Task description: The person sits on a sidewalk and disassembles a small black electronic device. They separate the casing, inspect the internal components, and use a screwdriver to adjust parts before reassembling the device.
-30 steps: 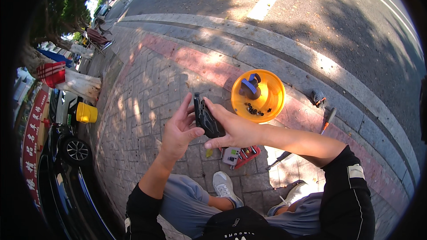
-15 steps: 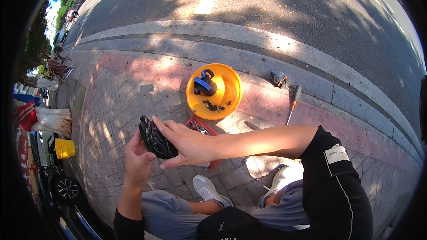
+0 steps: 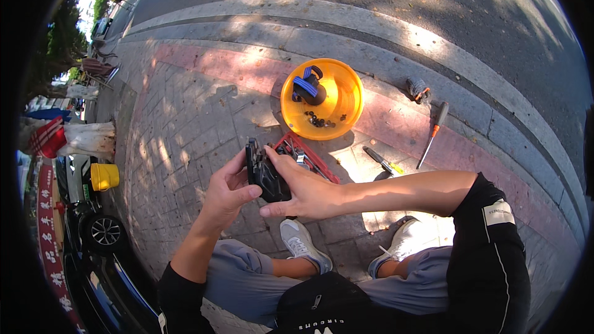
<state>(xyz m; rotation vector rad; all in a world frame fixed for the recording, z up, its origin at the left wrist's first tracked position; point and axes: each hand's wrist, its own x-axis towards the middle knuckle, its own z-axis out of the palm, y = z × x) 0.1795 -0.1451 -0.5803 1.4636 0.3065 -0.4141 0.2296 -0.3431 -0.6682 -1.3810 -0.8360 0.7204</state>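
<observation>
Both my hands hold a black plastic housing, flat with a rounded end and some raised parts along one edge (image 3: 270, 180). My left hand (image 3: 226, 190) grips its left side, thumb bent in front. My right hand (image 3: 307, 189) lies against its right side, fingers along the upper edge and thumb below. The housing's exact kind I cannot make out. Just beyond my right hand lies a red tray (image 3: 323, 171) with metal tools in it, partly hidden by that hand.
An orange basin (image 3: 352, 96) holds a black part with blue bands (image 3: 310, 88) and several small black pieces (image 3: 318, 120). On the right lie a screwdriver (image 3: 435, 130), a black-and-yellow tool (image 3: 378, 159) and a crumpled grey glove (image 3: 417, 90). Left: yellow bucket (image 3: 104, 177), black car (image 3: 111, 272).
The view has shifted, so the surroundings sit higher and further right. Both hands still hold the black housing, now more upright; the black-and-yellow tool shows more fully.
</observation>
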